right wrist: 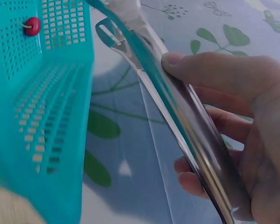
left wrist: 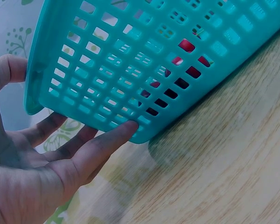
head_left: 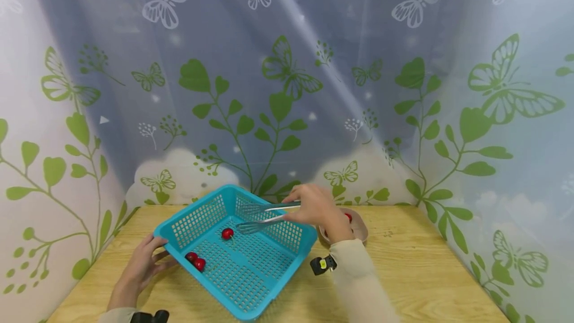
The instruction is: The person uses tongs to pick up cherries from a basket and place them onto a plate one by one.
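Observation:
A blue plastic basket (head_left: 237,308) with perforated walls stands on the table. At its left corner my left hand (head_left: 142,263) grips it; the left wrist view shows fingers (left wrist: 109,145) against the rim and wall. Metal tongs (head_left: 269,221) are held in my right hand (head_left: 311,206), and the right wrist view shows the thumb along one arm (right wrist: 191,126). The tongs' ends are spread above the basket with nothing seen between them. A red cherry (head_left: 227,234) with a stem lies near them on the basket floor. More cherries (head_left: 196,261) lie together by the left wall.
Partly hidden behind my right wrist, a small pale dish (head_left: 360,228) holds something red (head_left: 348,218). The wooden table (head_left: 421,268) extends to the right. A patterned curtain (head_left: 287,128) hangs along its back and sides.

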A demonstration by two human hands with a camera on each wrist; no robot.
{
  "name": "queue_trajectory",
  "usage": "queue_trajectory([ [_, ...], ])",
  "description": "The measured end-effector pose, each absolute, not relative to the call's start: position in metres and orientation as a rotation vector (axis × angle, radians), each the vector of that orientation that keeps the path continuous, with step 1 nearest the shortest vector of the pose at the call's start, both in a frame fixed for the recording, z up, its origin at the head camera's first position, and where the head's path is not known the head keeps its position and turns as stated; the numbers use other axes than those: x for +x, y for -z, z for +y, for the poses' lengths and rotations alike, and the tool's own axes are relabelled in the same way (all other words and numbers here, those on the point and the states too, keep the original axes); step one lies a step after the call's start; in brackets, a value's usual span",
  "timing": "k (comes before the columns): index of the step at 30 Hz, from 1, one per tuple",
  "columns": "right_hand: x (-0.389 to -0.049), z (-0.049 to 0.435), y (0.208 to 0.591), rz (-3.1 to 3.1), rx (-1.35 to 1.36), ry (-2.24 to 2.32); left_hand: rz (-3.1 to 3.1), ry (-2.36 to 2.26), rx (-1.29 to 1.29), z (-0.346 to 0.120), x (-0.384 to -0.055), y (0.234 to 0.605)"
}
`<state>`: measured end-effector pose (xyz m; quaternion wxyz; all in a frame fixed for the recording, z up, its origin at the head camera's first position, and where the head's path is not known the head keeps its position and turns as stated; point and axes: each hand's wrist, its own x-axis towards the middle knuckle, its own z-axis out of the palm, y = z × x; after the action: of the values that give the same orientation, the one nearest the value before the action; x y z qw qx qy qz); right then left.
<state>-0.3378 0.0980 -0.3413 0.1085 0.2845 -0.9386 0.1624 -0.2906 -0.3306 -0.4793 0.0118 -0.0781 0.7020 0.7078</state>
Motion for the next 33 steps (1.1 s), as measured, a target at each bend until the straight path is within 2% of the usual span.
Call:
queue_trajectory([
  [15, -0.364, 0.045, 0.347, -2.863, 0.911, -0.388, 2.191, -2.211, -0.209, -0.331, -0.29, 0.478],
  [26, -0.381, 0.024, 0.374, -2.93, 0.837, -0.292, 2.175, -2.206, -0.248, -0.33, -0.289, 0.479],
  [33, -0.383, 0.013, 0.376, -2.922, 0.778, -0.303, 2.175, -2.201, -0.234, -0.332, -0.291, 0.479],
])
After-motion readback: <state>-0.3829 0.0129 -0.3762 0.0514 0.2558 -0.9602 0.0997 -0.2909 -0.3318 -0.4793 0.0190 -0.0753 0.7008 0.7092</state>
